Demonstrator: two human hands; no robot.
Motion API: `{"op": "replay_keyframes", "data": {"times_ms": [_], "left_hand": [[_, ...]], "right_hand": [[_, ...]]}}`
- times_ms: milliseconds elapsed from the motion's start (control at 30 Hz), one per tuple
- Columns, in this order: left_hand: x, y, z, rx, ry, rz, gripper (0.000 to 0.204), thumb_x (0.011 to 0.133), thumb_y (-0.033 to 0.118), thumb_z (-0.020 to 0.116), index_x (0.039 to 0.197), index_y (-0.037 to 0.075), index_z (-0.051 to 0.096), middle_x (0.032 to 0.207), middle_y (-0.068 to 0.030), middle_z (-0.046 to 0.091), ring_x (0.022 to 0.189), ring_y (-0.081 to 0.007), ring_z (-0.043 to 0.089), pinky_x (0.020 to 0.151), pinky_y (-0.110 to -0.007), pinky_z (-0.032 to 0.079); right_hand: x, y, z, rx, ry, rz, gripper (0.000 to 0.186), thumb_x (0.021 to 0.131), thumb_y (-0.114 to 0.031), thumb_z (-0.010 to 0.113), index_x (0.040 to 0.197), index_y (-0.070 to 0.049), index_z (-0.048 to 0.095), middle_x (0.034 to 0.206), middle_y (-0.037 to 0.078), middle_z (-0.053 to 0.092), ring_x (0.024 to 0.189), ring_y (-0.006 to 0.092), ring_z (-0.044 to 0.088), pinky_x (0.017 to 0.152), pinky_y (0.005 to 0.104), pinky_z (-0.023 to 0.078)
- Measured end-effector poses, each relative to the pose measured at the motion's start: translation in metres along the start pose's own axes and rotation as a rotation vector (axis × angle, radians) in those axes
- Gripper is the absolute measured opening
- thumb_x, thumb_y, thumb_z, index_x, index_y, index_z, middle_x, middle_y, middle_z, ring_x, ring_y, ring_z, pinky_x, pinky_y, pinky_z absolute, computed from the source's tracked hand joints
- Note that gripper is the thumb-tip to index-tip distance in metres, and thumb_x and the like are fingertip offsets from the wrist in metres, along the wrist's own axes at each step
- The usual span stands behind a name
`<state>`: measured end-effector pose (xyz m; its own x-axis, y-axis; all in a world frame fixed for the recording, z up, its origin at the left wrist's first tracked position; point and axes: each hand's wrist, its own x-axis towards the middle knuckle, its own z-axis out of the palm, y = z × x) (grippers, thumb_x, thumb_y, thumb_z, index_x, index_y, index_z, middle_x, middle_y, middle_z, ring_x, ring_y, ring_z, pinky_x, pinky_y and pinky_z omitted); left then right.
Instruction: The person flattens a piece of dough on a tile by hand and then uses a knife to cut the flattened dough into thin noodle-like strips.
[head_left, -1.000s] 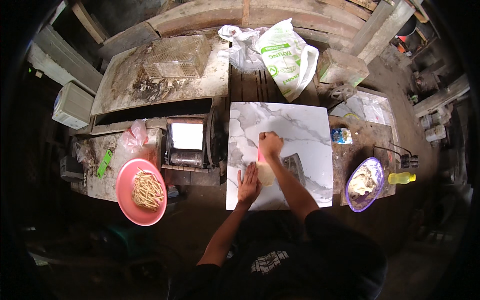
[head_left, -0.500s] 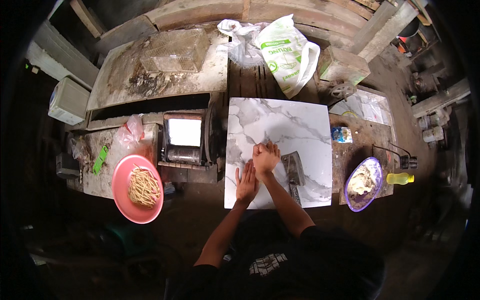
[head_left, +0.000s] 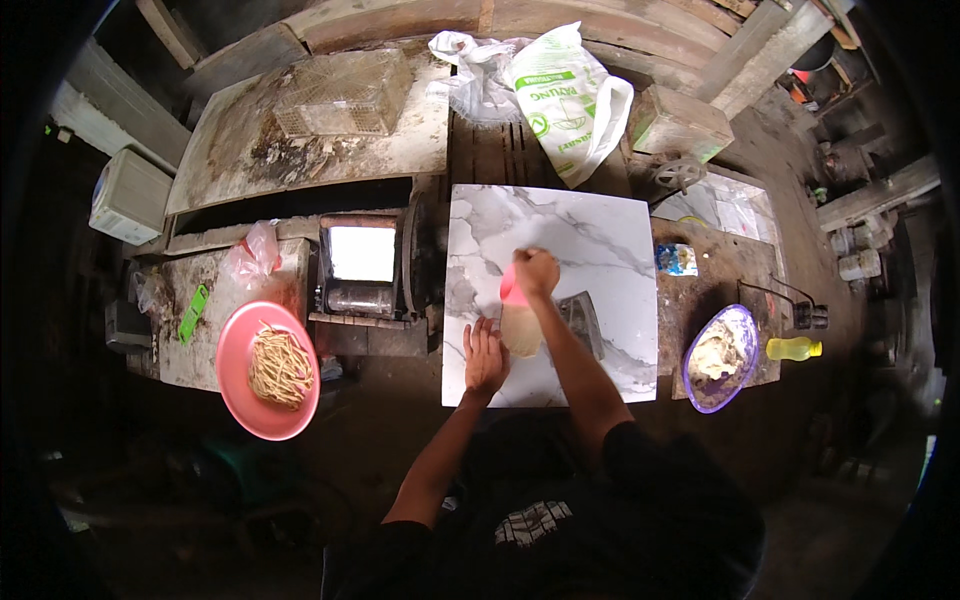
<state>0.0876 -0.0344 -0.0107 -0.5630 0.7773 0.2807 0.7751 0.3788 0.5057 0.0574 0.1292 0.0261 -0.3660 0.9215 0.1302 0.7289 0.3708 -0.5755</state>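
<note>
On the white marble-patterned board (head_left: 545, 220), my right hand (head_left: 535, 272) is closed on a pink flat tool (head_left: 511, 287) at the upper end of a flat beige piece of dough (head_left: 519, 332). My left hand (head_left: 484, 355) lies with fingers stretched out beside the dough's left edge, near its lower part. A grey metal tool with a wide blade (head_left: 584, 318) lies to the right, partly behind my right forearm.
Left are a roller machine (head_left: 362, 295), a pink bowl of dough sticks (head_left: 280, 370), a green tool (head_left: 193, 312) and a plastic bag (head_left: 255, 255). Right are a purple bowl of pale dough (head_left: 720, 355) and a yellow bottle (head_left: 795, 349). Sacks (head_left: 560, 100) lie behind.
My right hand moved down over the dough near my left hand, then back up, the pink tool showing again. My left hand has shifted slightly left, uncovering more dough.
</note>
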Motion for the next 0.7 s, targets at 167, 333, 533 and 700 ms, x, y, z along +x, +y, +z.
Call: {"op": "replay_keyframes", "data": {"times_ms": [167, 333, 533, 700], "left_hand": [[0.001, -0.005, -0.004, 0.114, -0.04, -0.001, 0.039, 0.075, 0.013, 0.044, 0.111, -0.001, 0.039, 0.124, -0.0133, 0.034, 0.116, -0.0265, 0.031, 0.097, -0.048, 0.016], [0.003, 0.001, -0.005, 0.103, -0.142, -0.002, 0.051, 0.076, 0.016, 0.044, 0.124, 0.005, 0.03, 0.132, -0.0071, 0.028, 0.119, -0.0233, 0.029, 0.098, -0.048, 0.014], [-0.002, -0.002, -0.01, 0.057, -0.092, 0.024, 0.046, 0.075, 0.013, 0.044, 0.118, 0.002, 0.035, 0.129, -0.0087, 0.031, 0.119, -0.0235, 0.028, 0.098, -0.049, 0.012], [-0.001, -0.008, -0.002, 0.048, -0.057, 0.019, 0.034, 0.072, 0.01, 0.046, 0.104, -0.002, 0.041, 0.122, -0.0118, 0.037, 0.118, -0.0249, 0.029, 0.098, -0.049, 0.01]], "right_hand": [[0.015, 0.004, -0.019, 0.05, -0.02, -0.007, 0.026, 0.067, -0.024, 0.051, 0.049, -0.006, 0.054, 0.058, 0.011, 0.054, 0.054, 0.0289, 0.052, 0.062, 0.0392, 0.037], [-0.022, 0.009, -0.006, -0.089, -0.003, -0.264, 0.023, 0.068, -0.02, 0.05, 0.051, -0.007, 0.056, 0.06, 0.01, 0.054, 0.054, 0.0275, 0.052, 0.063, 0.0391, 0.038], [-0.058, 0.004, -0.002, -0.261, 0.051, -0.329, 0.016, 0.069, -0.019, 0.049, 0.064, -0.007, 0.058, 0.072, 0.009, 0.055, 0.074, 0.0262, 0.052, 0.065, 0.0388, 0.039], [-0.046, 0.012, 0.003, -0.135, 0.045, -0.284, 0.015, 0.067, -0.022, 0.052, 0.065, -0.007, 0.057, 0.075, 0.009, 0.056, 0.079, 0.0264, 0.051, 0.067, 0.0388, 0.039]]}}
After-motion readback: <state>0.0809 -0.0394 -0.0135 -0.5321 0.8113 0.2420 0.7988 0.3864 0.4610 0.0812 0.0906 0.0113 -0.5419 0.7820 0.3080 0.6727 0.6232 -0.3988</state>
